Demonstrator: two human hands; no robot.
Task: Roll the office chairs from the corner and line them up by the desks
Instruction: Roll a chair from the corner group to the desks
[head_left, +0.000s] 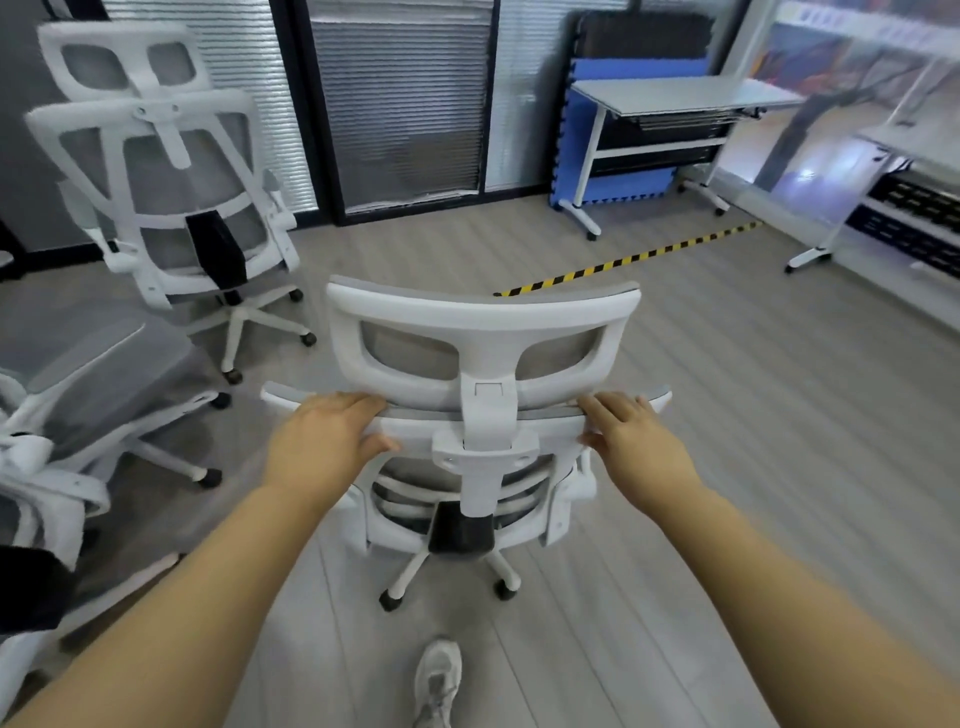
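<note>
A white office chair (483, 322) with grey mesh stands right in front of me, its back toward me. My left hand (324, 441) grips the top edge of its backrest on the left, fingers over the rim and thumb below. My right hand (631, 441) grips the same edge on the right. A second white chair (156, 156) stands at the back left. Parts of other chairs (98, 374) crowd the left edge. A white desk (680, 96) stands at the back right, and another desk (904, 145) sits at the far right.
A yellow-black striped strip (628, 259) lies on the grey wood floor ahead. Blue foam mats (576, 156) lean against the wall behind the desk. Glass partitions with blinds (400, 104) close the back. My white shoe (439, 680) shows at the bottom.
</note>
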